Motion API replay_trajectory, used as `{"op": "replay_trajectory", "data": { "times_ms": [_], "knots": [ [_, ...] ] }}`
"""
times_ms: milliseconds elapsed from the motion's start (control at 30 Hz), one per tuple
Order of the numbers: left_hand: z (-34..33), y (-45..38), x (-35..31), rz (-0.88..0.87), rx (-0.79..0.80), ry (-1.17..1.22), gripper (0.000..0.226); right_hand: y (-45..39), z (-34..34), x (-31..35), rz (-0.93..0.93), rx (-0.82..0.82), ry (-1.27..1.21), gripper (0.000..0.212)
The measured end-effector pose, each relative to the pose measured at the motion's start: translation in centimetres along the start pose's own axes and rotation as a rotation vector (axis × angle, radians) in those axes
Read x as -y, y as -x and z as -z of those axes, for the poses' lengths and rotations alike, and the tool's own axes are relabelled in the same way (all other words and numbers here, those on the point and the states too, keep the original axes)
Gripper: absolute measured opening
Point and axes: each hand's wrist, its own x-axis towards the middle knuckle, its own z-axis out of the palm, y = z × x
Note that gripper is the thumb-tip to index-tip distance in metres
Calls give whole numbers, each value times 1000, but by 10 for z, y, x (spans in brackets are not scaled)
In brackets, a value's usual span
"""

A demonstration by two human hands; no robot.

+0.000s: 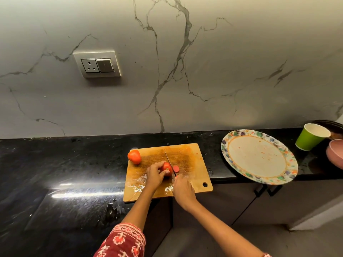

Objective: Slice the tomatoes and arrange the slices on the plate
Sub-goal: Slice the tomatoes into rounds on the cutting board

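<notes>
1. Tomato [166, 168] being cut lies near the middle of the wooden cutting board [193, 160], which sits on the black counter [55, 164] with its near edge reaching over the counter's front.
2. The left hand [155, 176] grips this tomato from the left side, fingers curled over its top and front.
3. The right hand [182, 190] is wrapped round the handle of a knife [170, 163]; only a small red bit of the handle shows past the fingers.
4. The knife's thin blade runs away from the person and sits against the right side of the held tomato.
5. One cut slice [176, 168] lies flat on the board just to the right of the blade.
6. A second, whole tomato [134, 156] rests at the far left corner of the board, apart from both hands.
7. The board is wet, with juice and seeds near its front edge and a round hole in its near right corner.
8. The plate [232, 141], with a patterned rim, lies on the counter to the right of the board, its near edge hanging past the counter's front; there are only reddish smears on it.
9. A green paper cup [310, 138] stands beyond the plate to the right, and a pink bowl [336, 154] is cut off by the right edge of the view.
10. On the marble wall [204, 71] behind is a socket and switch plate [97, 64].
11. A red patterned sleeve [122, 242] covers the left upper arm at the bottom of the view.
</notes>
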Motion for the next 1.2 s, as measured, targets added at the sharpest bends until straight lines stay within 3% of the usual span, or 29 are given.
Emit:
{"op": "replay_trajectory", "data": {
  "times_ms": [900,1200],
  "knots": [
    [5,-2,4,5,12,85,52,-4,9,8,-35,-59,-50,29],
    [6,-9,4,105,32,154,47,-2,8,8,-53,6,-51,31]
  ]
}}
